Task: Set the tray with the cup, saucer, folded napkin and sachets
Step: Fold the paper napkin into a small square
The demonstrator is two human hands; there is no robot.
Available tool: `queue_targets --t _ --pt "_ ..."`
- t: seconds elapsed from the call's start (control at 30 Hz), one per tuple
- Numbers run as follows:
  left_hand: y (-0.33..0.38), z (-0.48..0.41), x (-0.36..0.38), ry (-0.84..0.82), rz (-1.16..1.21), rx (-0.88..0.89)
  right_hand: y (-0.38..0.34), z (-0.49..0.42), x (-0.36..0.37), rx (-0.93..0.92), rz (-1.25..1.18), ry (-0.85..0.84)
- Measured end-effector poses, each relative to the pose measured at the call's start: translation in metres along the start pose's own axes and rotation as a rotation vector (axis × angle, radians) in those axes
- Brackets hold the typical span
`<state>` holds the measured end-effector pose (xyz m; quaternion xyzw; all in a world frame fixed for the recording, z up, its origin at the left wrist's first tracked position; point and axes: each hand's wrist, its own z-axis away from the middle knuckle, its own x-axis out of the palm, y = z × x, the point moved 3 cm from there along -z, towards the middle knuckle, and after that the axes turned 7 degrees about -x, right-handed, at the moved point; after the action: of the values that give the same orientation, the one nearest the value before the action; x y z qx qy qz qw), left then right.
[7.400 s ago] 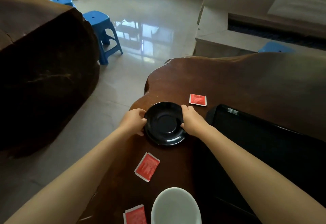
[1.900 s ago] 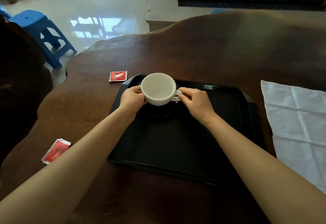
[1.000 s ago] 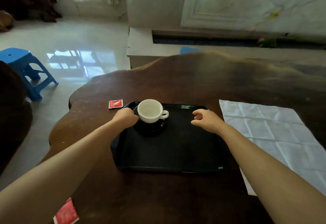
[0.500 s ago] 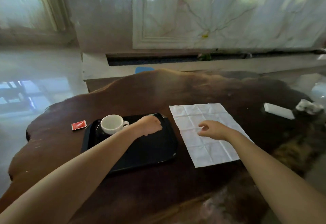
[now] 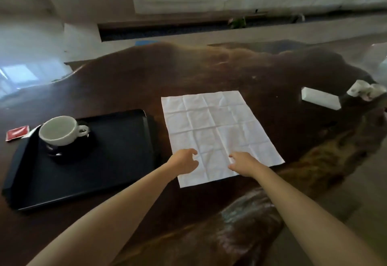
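Observation:
A white napkin [image 5: 215,131] lies unfolded and creased on the dark wooden table, right of the black tray [image 5: 109,161]. My left hand [image 5: 184,161] and my right hand [image 5: 244,162] hover over the napkin's near edge, fingers apart, holding nothing. In the tray's far left corner the white cup [image 5: 59,130] stands on the black saucer [image 5: 69,153]. One red sachet [image 5: 16,132] lies on the table just left of the tray.
A white box [image 5: 320,98] and crumpled white paper [image 5: 365,89] sit at the table's far right. The table [image 5: 209,70] has an irregular edge, dropping off near right. A low ledge and marble wall run behind.
My left hand has left the tray and come over the napkin beside my right hand. The view has swung right and down, centring on the napkin. Earlier, cup and saucer were placed on the tray.

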<state>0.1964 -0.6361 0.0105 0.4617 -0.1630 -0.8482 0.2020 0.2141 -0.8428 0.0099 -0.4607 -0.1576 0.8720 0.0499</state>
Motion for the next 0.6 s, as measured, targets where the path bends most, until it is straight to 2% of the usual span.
queue_targets --t 0.17,0.33,0.47,0.6 --pt "-0.013 -0.010 0.059 0.071 -0.048 0.002 0.032 -0.020 0.034 -0.021 0.189 0.075" --pt "-0.041 0.000 0.080 0.254 -0.151 0.014 0.026 -0.001 0.077 -0.024 0.308 0.302" --pt "-0.037 -0.003 0.064 0.397 -0.225 -0.041 0.008 0.026 0.102 -0.002 0.313 0.372" --pt "-0.028 -0.011 0.057 0.386 -0.313 -0.103 0.001 0.035 0.098 -0.112 0.168 0.419"
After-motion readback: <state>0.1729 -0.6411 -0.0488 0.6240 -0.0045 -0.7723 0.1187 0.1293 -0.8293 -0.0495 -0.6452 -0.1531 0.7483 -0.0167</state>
